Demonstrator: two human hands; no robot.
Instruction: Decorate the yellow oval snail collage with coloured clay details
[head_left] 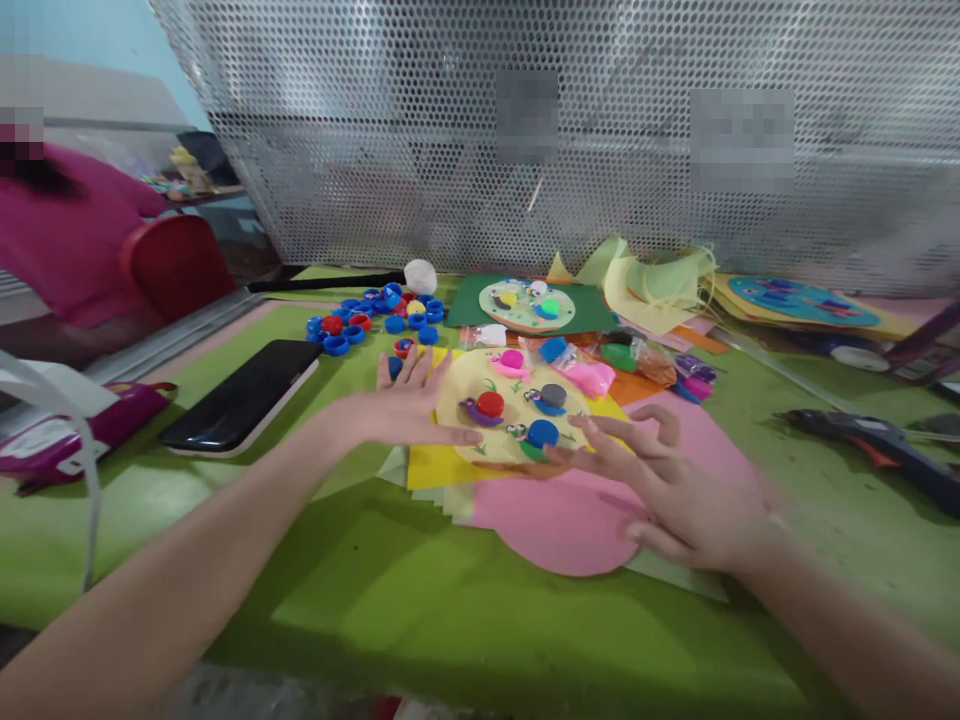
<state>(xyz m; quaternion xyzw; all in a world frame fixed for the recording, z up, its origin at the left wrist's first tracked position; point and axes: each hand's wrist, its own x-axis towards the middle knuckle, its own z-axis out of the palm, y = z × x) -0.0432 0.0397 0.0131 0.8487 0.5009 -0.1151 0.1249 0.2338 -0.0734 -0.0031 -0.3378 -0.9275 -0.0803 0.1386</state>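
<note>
My left hand (409, 405) lies open and flat on the left edge of a pale yellow round card (510, 412). On the card sit small snails made of clay and bottle caps: a red one (490, 404), a grey one (553, 396) and a blue one (541, 434). My right hand (667, 485) is open with spread fingers, its fingertips touching the card's lower right edge near the blue snail. The card rests on a bright yellow sheet (431, 465), above a pink paper circle (562, 515).
A pile of blue and red bottle caps (375, 315) lies at the back left, a black phone (244, 395) on the left. Another decorated disc (526, 305) sits on green paper, with clay bags (622, 360) and a glue gun (877, 445) right. A person in pink sits far left.
</note>
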